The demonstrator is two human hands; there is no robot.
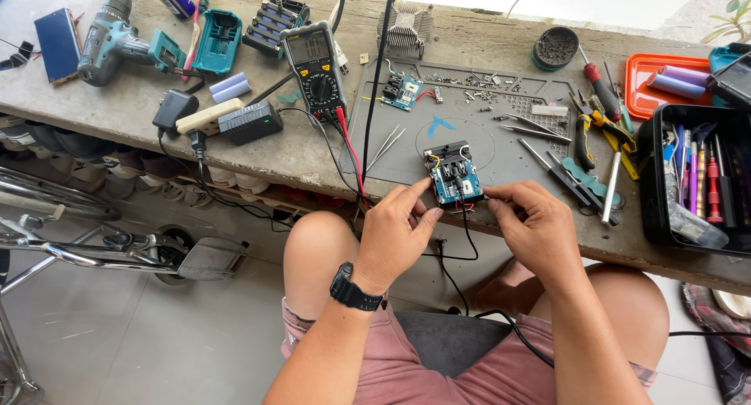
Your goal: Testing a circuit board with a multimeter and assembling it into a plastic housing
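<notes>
A small blue circuit board (454, 177) with black parts and short wires lies at the near edge of a grey work mat (508, 151). My left hand (397, 231), with a black watch on its wrist, pinches the board's lower left corner between thumb and forefinger. My right hand (533, 221) grips the board's lower right corner with its fingertips. A second blue board (403, 91) rests at the mat's far left. Thin tweezers (386, 145) lie on the mat left of the held board.
A multimeter (314, 65) with red and black leads stands left of the mat. A teal cordless drill (117, 36), battery housings, a charger and a power strip (210, 116) lie further left. Screwdrivers, pliers (588, 131), a black tool tray (696, 178) and an orange tray sit right. A wheelchair frame stands below left.
</notes>
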